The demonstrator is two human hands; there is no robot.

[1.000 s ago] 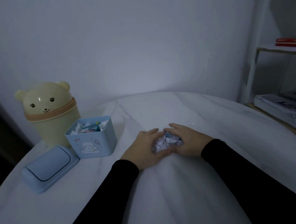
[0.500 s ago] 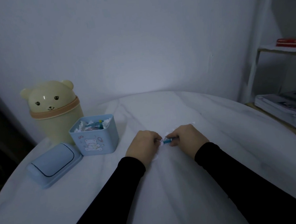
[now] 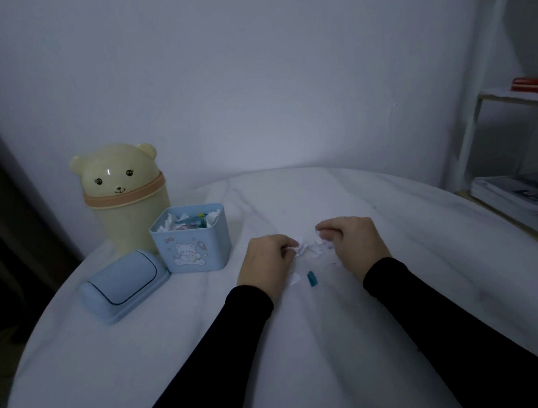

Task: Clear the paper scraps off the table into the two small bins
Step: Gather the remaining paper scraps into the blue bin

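While scraps [image 3: 311,249] lie mid-table, we pinch them: left hand [image 3: 266,263] and right hand [image 3: 351,240] curled on bits; next, carry to blue bin [image 3: 192,239] at ten o'clock.

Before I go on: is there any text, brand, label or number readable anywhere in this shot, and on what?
None can be read.
Blue bin: its front carries only a bear picture with small decorations, no letters legible.
Yellow bear bin: a drawn face, no words.
Stack of magazines: dark print on the cover, too blurred to read.
Red books on the shelf: too small and dim to read.
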